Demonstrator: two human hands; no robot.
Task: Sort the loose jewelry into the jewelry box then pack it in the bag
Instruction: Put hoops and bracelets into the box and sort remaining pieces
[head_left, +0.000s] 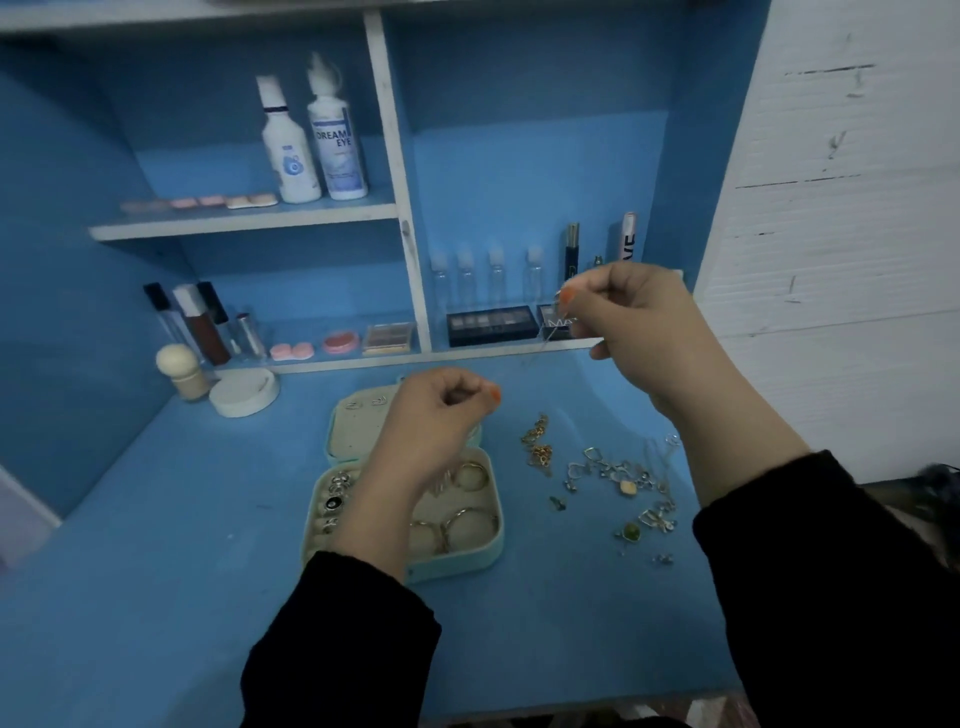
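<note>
A mint-green jewelry box (496, 543) lies open on the blue desk, with rings and bangles in its compartments and earrings on its lid (349, 431). My left hand (439, 415) hovers above the box, fingers curled and thumb and fingertip pinched together. My right hand (631, 312) is raised higher, to the right, and pinches a thin silver chain (551, 327). The chain hangs down and runs faintly toward my left fingertips. Loose jewelry (623, 483) is scattered on the desk right of the box, with a gold chain (537, 448) nearest it.
Shelves behind the desk hold bottles (311, 140), small vials (483, 278), eyeshadow palettes (491, 325) and lipsticks (200, 325). A white round jar (243, 392) and a puff stand at the back left. A white wall (831, 208) borders the right side.
</note>
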